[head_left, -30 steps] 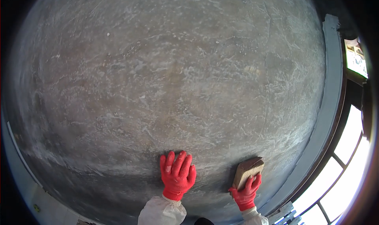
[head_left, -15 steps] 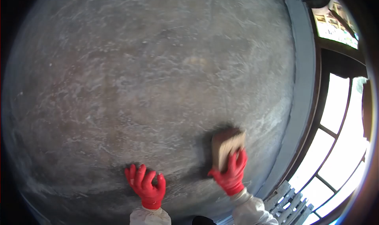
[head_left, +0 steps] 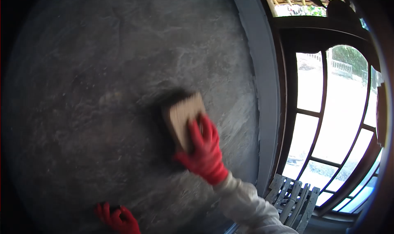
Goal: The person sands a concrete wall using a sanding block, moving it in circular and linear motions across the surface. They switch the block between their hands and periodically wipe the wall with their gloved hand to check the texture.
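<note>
A grey, mottled wall surface [head_left: 102, 131] fills most of the view. My right hand [head_left: 204, 152], in a red glove with a pale sleeve behind it, grips a light-coloured wooden block [head_left: 183, 117] by its right side. The block lies against the wall and is slightly blurred by motion. Low at the left, my left hand [head_left: 118, 219], also red-gloved, is at the wall with its fingers apart and bent; nothing shows in it. The lower part of that hand is cut off by the frame edge.
A smooth grey band [head_left: 262, 78] runs down the wall's right edge. Beyond it stands a dark-framed window [head_left: 322, 94] with bright panes. A slatted wooden structure [head_left: 292, 201] is at the lower right.
My right hand has moved up and left in view with the block, which is more tilted. My left hand appears lower and further left. The view has shifted, showing more of the window.
</note>
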`<action>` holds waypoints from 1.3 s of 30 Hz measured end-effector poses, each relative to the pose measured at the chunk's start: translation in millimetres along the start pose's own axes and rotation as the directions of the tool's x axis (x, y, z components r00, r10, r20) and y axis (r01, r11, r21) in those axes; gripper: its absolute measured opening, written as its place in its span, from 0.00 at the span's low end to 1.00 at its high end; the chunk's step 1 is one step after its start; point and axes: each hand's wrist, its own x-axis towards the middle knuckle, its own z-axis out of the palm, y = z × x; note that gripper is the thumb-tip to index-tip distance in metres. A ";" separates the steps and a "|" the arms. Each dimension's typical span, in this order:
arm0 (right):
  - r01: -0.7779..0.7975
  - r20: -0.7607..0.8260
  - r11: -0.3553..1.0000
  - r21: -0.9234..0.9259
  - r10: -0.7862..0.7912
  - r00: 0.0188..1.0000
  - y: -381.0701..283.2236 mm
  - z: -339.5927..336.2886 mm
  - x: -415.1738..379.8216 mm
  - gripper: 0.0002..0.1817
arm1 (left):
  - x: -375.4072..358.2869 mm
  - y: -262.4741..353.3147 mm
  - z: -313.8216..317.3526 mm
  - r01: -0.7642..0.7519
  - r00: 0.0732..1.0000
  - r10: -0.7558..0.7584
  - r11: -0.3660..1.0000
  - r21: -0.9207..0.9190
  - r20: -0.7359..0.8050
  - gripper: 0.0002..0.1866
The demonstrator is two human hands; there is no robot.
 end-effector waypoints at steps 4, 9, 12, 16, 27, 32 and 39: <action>-0.035 0.064 0.999 -0.010 0.036 0.997 43.9 1.4 -176.5 0.50 | 45.1 32.1 -25.0 -0.057 0.998 0.055 0.995 0.083 0.020 0.05; 0.019 0.115 0.999 -0.029 -0.015 0.993 80.6 -9.6 -163.5 0.50 | 55.8 43.7 -22.2 -0.059 0.997 0.057 0.998 0.029 0.056 0.10; -0.012 0.075 1.000 0.017 0.011 0.997 80.0 -18.3 -52.0 0.56 | 43.4 40.7 -18.2 -0.035 0.999 0.031 0.994 0.103 0.041 0.09; -0.108 -0.035 0.993 0.037 0.109 0.993 82.7 -18.1 12.4 0.53 | 46.7 54.9 -12.4 0.018 1.000 -0.015 0.987 0.159 -0.020 0.10; -0.088 0.126 0.991 -0.103 0.101 0.987 165.5 -33.7 -155.2 0.56 | 46.7 76.9 7.7 0.045 0.996 -0.056 0.988 0.149 0.070 0.20; -0.150 -0.040 0.985 -0.084 0.147 0.988 182.4 -38.7 -9.4 0.55 | 48.6 82.6 7.1 0.044 0.992 -0.067 0.977 0.208 0.109 0.22; -0.188 0.087 0.966 -0.178 0.206 0.975 214.6 -39.1 -161.2 0.62 | 56.2 95.4 14.4 -0.057 0.985 0.020 0.976 0.211 0.172 0.26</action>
